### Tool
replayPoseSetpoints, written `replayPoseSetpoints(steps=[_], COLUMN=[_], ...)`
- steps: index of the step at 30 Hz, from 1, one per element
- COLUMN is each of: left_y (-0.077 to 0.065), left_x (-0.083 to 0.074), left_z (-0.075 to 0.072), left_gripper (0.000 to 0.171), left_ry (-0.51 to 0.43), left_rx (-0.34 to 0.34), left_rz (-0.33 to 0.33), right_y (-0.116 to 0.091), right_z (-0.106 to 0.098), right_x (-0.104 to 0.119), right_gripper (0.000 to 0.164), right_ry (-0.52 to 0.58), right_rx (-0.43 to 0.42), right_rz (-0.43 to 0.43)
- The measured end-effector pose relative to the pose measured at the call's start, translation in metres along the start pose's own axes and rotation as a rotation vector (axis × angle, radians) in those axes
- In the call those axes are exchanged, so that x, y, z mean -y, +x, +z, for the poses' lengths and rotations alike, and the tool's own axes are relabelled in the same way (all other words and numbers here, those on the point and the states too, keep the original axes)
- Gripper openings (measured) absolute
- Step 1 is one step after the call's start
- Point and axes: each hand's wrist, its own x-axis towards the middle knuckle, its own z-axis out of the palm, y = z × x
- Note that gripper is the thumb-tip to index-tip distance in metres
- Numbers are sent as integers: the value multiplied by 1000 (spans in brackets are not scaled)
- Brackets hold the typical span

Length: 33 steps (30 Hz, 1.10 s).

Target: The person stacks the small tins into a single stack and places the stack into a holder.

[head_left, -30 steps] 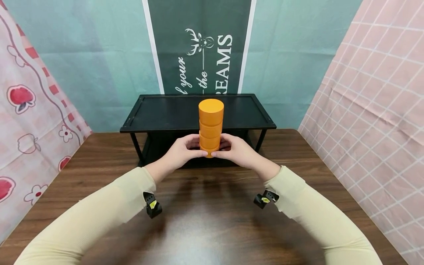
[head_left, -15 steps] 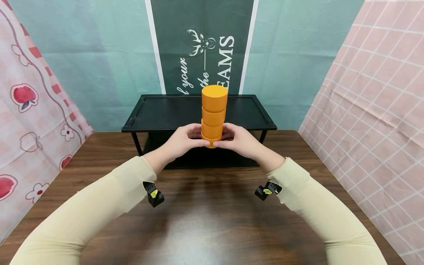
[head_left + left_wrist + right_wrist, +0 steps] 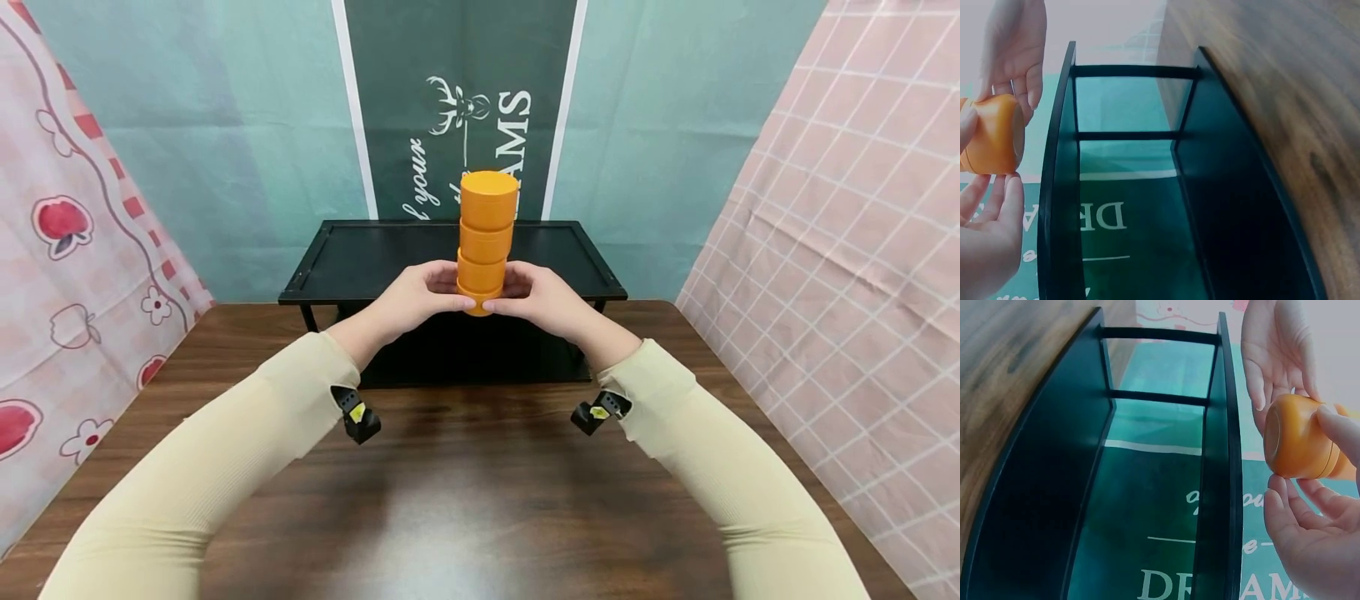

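An upright stack of orange cups (image 3: 487,237), several tiers high, is held up in front of the black shelf (image 3: 375,262). My left hand (image 3: 412,300) grips the stack's lowest part from the left, thumb on the near side. From the right, my right hand (image 3: 551,304) holds the same part, its thumb tip close to the other thumb. Both wrist views show the rounded base of the bottom cup (image 3: 999,134), (image 3: 1297,437) raised above the shelf's upper board. Fingers of both hands curve around the far side, partly hidden in the head view.
The two-tier shelf stands at the back of the brown wooden table (image 3: 465,483). Behind it hangs a green cloth (image 3: 637,150) with white lettering. A fruit-print cloth (image 3: 90,275) borders the left side, a pink checked cloth (image 3: 840,275) the right.
Both hands have raised the stack, so its top now overlaps the lettered cloth behind the shelf. The grip looks the same throughout.
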Motion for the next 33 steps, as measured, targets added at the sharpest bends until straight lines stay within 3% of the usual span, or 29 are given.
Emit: replayPoseSetpoints(steps=[7,20,33], left_y=[13,37,48], left_x=[-2,13,24], left_z=[-8,-17,-27], left_gripper=[52,52,53], left_ry=[18,90,75], left_rx=[-14,-12,-12], left_rz=[-9,-36,-47], right_y=[16,38,56], right_z=[-5,-4,2], right_x=[-2,-26,-34], right_gripper=[53,54,54], right_ry=[15,74,27], right_rx=[-18,-11,-52], right_rz=[12,35,26])
